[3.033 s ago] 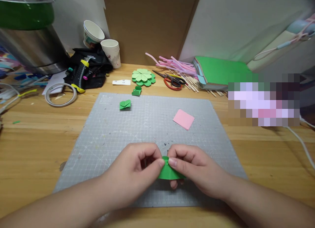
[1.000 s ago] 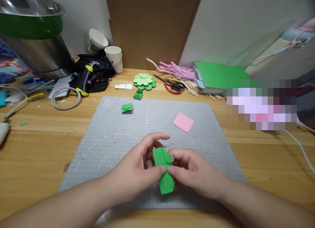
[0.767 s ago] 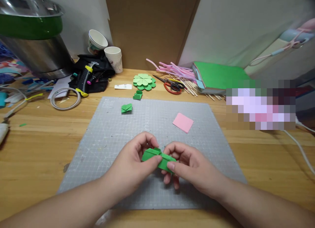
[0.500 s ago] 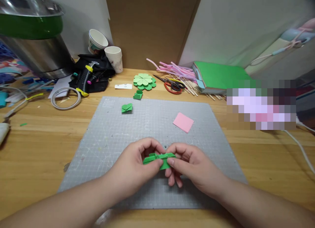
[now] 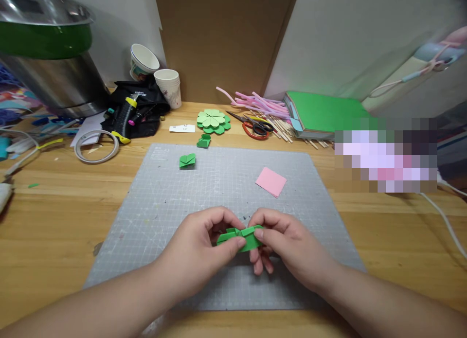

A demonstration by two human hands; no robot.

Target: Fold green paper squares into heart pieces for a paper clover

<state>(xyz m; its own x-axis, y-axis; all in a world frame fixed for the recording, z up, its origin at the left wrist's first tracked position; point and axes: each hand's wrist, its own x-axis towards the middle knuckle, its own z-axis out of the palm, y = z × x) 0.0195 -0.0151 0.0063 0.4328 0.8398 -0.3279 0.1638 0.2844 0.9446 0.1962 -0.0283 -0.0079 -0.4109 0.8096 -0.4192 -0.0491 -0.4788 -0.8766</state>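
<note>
A folded piece of green paper [image 5: 247, 240] is pinched between both hands, a little above the grey cutting mat [image 5: 146, 231]. My left hand [image 5: 204, 245] grips its left part, thumb on the near face and fingers behind. On its right end, my right hand [image 5: 282, 240] presses with the thumb, and the lower fingers curl beneath. Two small folded green paper pieces lie farther off: one [image 5: 187, 161] on the mat, the other [image 5: 203, 141] at the mat's far edge. A pink paper square stack [image 5: 271, 181] rests on the mat beyond my right hand.
Behind the mat are layered green paper leaves [image 5: 211, 120], scissors [image 5: 255, 124], pink stems [image 5: 255, 102], wooden sticks [image 5: 282, 129] and a green box-like block [image 5: 328, 114]. At left stand a tape roll [image 5: 97, 158], a black-and-yellow tool [image 5: 126, 121], paper cups [image 5: 169, 87] and a metal pot [image 5: 69, 80].
The green paper has shifted slightly right and tilted, its right end now higher. My right thumb has slid right and up along it, a little farther from the left thumb.
</note>
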